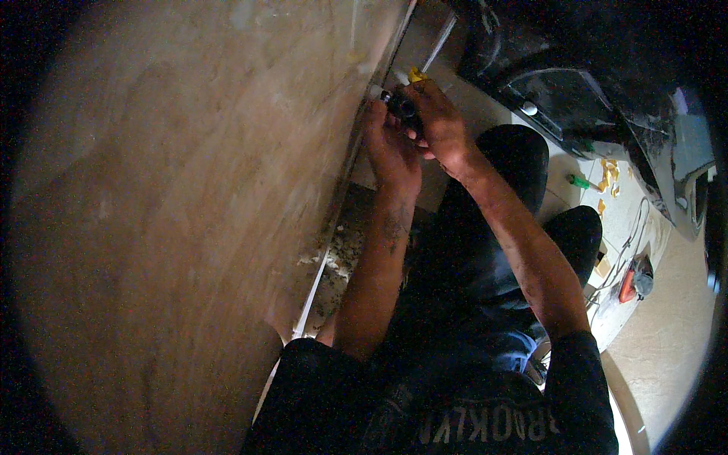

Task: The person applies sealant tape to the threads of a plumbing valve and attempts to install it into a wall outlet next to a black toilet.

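My right hand (438, 117) is closed around a dark tool (407, 108) with a short shiny metal tip. Its exact kind is hard to make out in the dim light. A yellow piece (417, 74) sticks out just beyond the right fist, and whether it belongs to the tool does not show. My left hand (393, 152) cups the same tool from the left, thumb up and fingers curled under it. Both hands work close against the long edge of a large brown panel (189, 189), and the tool's tip points toward that edge.
Pale rubble (341, 246) lies beside the panel's edge under my left forearm. Bulky black glossy material (561, 91) rises at the upper right. Beyond my knees are a green-handled tool (578, 182), yellow scraps (608, 176), a cable (629, 239) and a red-and-grey tool (635, 280).
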The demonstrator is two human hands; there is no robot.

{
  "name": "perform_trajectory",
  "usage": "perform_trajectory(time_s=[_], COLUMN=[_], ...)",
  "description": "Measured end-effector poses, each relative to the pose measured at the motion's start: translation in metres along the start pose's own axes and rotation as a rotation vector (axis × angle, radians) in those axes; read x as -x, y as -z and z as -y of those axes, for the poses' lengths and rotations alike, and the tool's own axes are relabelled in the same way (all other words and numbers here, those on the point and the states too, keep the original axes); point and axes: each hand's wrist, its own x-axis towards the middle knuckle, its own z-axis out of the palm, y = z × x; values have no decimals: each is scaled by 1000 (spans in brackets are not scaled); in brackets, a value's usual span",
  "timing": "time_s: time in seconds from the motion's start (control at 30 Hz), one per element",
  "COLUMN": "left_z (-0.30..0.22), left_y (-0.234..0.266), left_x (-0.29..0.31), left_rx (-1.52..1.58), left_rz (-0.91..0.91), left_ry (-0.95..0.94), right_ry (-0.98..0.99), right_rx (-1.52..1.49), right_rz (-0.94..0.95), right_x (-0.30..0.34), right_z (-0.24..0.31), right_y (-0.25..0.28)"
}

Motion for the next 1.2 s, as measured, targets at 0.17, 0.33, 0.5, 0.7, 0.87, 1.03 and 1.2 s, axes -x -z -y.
perform_trajectory(time_s=[0.17,0.33,0.5,0.7,0.87,1.03,1.2], left_z=[7,11,13,8,-10,-19,-5], left_y=[32,26,41,43,59,53,32], left_x=[-5,1,5,-7,-7,4,15], left_rx=[81,-11,-108,-42,469,493,141], left_rz=[84,0,-7,169,496,333,40], left_ry=[85,47,79,-26,259,310,133], right_ry=[-353,-364,-634,118,417,288,353], right_rx=[-597,-730,-888,-132,465,565,236], right_rz=[105,7,259,62,-230,-131,-123], right_x=[10,16,5,11,10,3,-3], right_z=[13,9,14,13,-10,-13,-11], right_y=[3,2,15,7,-10,-18,-4])
